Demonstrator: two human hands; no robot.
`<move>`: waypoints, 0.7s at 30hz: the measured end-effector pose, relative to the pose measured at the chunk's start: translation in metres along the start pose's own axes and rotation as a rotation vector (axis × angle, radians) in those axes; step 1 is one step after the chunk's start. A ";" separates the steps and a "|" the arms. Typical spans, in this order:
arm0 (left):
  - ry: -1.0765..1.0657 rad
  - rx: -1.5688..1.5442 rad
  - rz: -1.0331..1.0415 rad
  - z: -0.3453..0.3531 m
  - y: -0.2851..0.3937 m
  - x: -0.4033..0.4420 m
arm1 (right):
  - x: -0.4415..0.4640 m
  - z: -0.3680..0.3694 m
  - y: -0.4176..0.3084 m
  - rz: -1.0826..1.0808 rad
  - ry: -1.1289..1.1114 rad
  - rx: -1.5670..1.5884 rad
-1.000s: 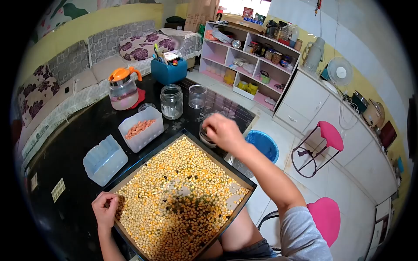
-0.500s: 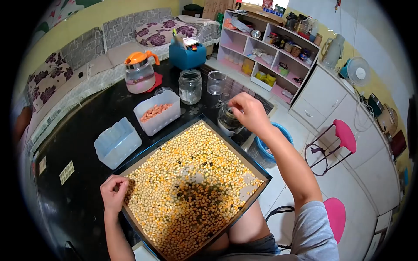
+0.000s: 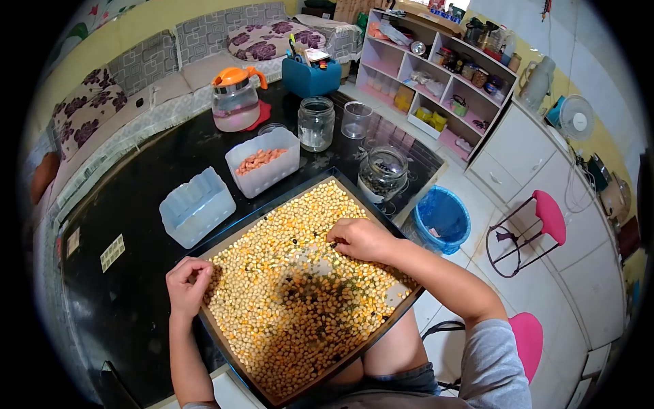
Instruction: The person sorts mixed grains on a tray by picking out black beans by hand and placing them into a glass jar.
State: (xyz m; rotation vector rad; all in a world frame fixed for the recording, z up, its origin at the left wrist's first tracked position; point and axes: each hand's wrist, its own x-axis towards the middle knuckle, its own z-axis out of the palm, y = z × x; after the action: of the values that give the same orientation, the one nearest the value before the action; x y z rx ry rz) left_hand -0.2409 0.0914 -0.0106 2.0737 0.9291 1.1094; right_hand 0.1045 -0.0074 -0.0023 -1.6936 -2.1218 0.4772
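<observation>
A dark-rimmed tray of mixed yellow kernels, green grains and a few black beans rests over my lap and the table edge. My right hand is over the tray's upper right part, fingertips pinched at a black bean among the kernels. At the tray's left corner my left hand is closed, its fingers curled against the thumb; what it holds, if anything, is hidden. A glass jar with dark beans inside stands beyond the tray's right side. Pink peanuts lie in a white plastic container.
An empty plastic container stands left of the peanuts. Behind are a glass jar, a clear cup and an orange-lidded pitcher. A blue bin and a pink stool stand on the floor at right.
My right hand has come down from above the bean jar to the kernels in the tray. My left hand stays at the tray's left corner. The camera view has shifted.
</observation>
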 end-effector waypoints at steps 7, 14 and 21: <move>0.007 0.010 0.007 0.000 0.001 0.000 | 0.002 0.008 0.002 -0.021 -0.014 -0.087; 0.002 0.023 0.019 0.000 0.003 0.001 | -0.002 0.008 -0.002 -0.033 0.032 -0.020; -0.007 -0.009 -0.022 0.000 0.004 0.000 | 0.002 0.013 -0.010 -0.171 -0.039 -0.063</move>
State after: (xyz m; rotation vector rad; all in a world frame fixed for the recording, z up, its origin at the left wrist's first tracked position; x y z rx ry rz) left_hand -0.2395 0.0891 -0.0073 2.0534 0.9399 1.0922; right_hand 0.0890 -0.0077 -0.0089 -1.5292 -2.3071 0.4000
